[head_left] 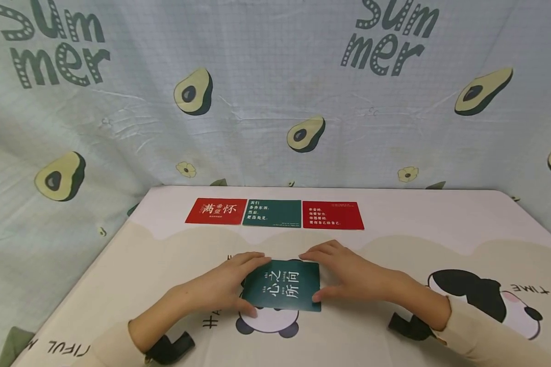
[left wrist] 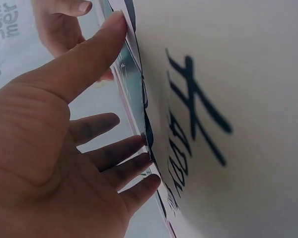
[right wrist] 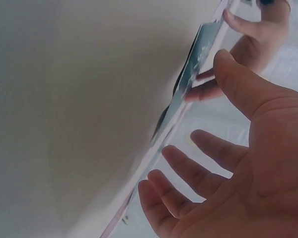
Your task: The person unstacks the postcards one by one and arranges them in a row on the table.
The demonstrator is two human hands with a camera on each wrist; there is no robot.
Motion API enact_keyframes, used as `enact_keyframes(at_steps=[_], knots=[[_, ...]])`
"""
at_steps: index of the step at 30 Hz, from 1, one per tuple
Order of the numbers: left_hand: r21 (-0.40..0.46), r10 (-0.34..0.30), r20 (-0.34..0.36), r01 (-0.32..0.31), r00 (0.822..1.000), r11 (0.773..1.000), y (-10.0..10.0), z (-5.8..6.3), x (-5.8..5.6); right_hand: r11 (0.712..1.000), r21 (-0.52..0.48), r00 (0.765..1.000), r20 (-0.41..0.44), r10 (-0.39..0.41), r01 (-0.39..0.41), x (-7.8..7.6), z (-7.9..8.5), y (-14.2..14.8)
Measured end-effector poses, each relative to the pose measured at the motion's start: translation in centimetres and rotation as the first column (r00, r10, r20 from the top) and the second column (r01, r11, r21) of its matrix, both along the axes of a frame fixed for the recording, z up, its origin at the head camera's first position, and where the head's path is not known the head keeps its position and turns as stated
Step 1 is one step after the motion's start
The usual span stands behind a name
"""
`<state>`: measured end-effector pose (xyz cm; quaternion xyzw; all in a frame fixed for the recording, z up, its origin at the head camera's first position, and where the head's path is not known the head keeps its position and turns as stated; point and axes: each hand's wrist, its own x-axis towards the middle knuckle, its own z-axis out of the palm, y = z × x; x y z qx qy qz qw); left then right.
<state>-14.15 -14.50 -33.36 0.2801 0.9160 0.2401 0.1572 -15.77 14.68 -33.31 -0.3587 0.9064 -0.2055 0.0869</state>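
Observation:
A dark green card [head_left: 282,285] with large white Chinese characters lies on the tabletop, over a printed panda face. At its left side is my left hand [head_left: 231,285], with a fingertip at the top corner and the thumb by the lower edge. My right hand [head_left: 349,275] is at the right side, its thumb touching the lower right corner and its fingers near the top corner. Both wrist views show loosely spread fingers, those of the left hand [left wrist: 64,134] and the right hand [right wrist: 238,153], not curled round the card. The card's underside is hidden.
Behind the hands lie a red card [head_left: 217,211], a green card [head_left: 273,213] and another red card [head_left: 332,215] in a row. The tablecloth [head_left: 165,265] bears panda prints and lettering. An avocado-patterned curtain [head_left: 248,153] hangs behind the table.

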Motion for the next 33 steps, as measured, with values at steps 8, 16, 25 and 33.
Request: enact_keyframes(at_steps=[8, 16, 25, 33], knots=[[-0.019, -0.019, -0.042, 0.018, 0.999, 1.000, 0.2, 0.1, -0.1, 0.999, 0.042, 1.000, 0.013, 0.002, -0.003, 0.0, 0.1, -0.7], [-0.004, -0.025, -0.059, 0.025, 0.998, 1.000, 0.1, 0.0, -0.2, 0.997, 0.051, 0.999, 0.004, 0.048, -0.048, -0.2, -0.4, -1.1], [0.011, -0.013, -0.083, 0.014, 0.997, 1.000, 0.1, -0.4, -0.3, 0.996, -0.013, 0.995, 0.052, 0.086, -0.086, -0.3, -0.3, -1.3], [-0.010, -0.036, -0.122, 0.035, 0.992, 0.999, 0.3, -0.3, 0.0, 0.996, -0.024, 0.993, 0.080, 0.091, -0.090, -0.1, -0.2, -1.4]])
